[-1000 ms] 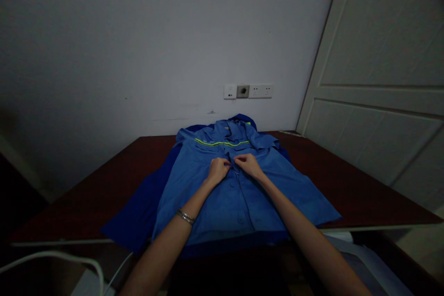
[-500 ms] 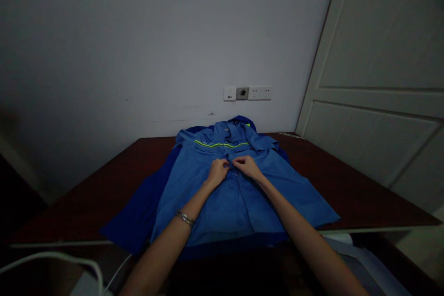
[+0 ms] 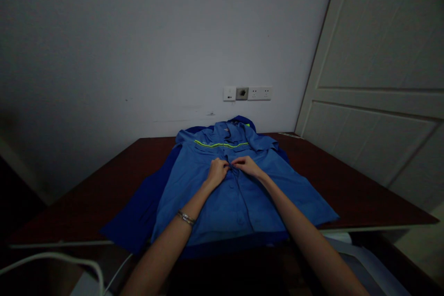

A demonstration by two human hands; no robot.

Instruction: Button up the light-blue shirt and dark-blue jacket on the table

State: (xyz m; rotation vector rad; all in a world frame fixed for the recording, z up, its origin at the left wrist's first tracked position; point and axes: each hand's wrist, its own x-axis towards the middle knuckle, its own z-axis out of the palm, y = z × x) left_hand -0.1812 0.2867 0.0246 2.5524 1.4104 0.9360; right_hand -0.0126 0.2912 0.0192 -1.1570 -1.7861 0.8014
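Note:
A light blue short-sleeved shirt (image 3: 194,189) with a yellow-green chest stripe lies spread on the table, its collar toward the wall. Beneath it is a darker blue garment (image 3: 138,208), showing at the left side and along the near hem. My left hand (image 3: 218,171) is closed in a pinch on the shirt's front placket, just below the stripe. Right beside it, my right hand (image 3: 247,165) pinches the other edge of the same placket. The fingertips nearly meet, and any button between them is too small to make out. Lower buttons show along the front.
The dark red table (image 3: 118,175) reaches to a wall with sockets (image 3: 259,93). A pale panelled door (image 3: 378,97) stands at the right. Below the front edge, a white cable (image 3: 69,259) hangs at left and a grey-white object (image 3: 367,263) sits at right.
My right hand has shifted very slightly left, closer to my left hand, and the placket is bunched a little more between them. The shirt otherwise lies as before.

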